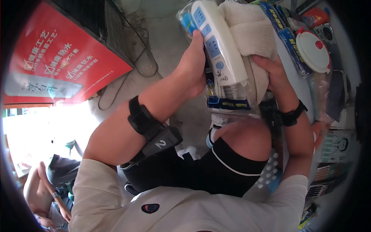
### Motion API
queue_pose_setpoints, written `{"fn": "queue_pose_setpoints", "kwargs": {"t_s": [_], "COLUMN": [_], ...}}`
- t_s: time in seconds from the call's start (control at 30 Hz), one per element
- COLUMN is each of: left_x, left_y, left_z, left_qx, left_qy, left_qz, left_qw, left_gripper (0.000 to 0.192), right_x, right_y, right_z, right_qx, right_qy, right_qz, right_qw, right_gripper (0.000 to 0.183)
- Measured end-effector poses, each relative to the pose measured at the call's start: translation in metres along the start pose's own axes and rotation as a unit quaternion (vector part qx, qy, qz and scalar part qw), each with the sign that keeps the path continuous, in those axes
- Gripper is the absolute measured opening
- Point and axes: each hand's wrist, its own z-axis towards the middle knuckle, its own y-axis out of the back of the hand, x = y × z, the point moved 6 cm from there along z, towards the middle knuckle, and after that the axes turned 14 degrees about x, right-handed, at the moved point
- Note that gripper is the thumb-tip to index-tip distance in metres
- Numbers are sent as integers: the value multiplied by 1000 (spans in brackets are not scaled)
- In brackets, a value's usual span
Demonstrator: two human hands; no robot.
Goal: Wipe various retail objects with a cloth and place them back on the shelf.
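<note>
My left hand [197, 63] holds a white power strip [217, 43] with blue socket panels, wrapped in clear plastic. Its thumb presses the strip's upper left edge, beside a blue item [188, 23] in clear wrap. Against the strip's right side lies a folded beige towel [249, 29]; my right hand [274, 69] grips its lower right edge, thumb on top and the other fingers hidden. Dark blue packaging [229, 103] with yellow writing shows below the strip, within or behind the plastic. The bundle is above my knees.
Packaged goods line the shelf on the right, among them blue packets [294, 52] and a round white container with a red rim [313, 52]. A red printed panel [66, 58] stands at left, near a loose cable [142, 43] on the floor. Another person [40, 188] is at lower left.
</note>
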Motion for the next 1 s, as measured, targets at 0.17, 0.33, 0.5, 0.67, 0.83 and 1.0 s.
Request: {"fn": "queue_pose_setpoints", "kwargs": {"t_s": [0.17, 0.33, 0.5, 0.67, 0.83, 1.0], "left_x": [-8, -15, -36, -36, -36, -52], "left_y": [17, 16, 22, 19, 16, 18], "left_z": [13, 7, 5, 5, 3, 1], "left_qx": [10, -30, -46, -20, -1, -22], "left_qy": [45, 4, -87, -68, -64, -168], "left_qz": [-10, 97, 197, 127, 124, 190], "left_qw": [999, 995, 975, 989, 990, 967], "left_gripper": [57, 40, 29, 25, 25, 26], "right_x": [9, 9, 18, 17, 36, 14], "right_y": [-4, 12, 21, 27, 10, 46], "right_z": [-4, -14, -5, -3, -9, -16], "right_qx": [17, -61, -147, -157, -238, -235], "right_qy": [36, 130, 176, 176, 202, 181], "right_qz": [24, 5, 41, -2, -17, -81], "right_qw": [999, 990, 972, 972, 950, 952], "right_gripper": [71, 68, 60, 54, 52, 61]}}
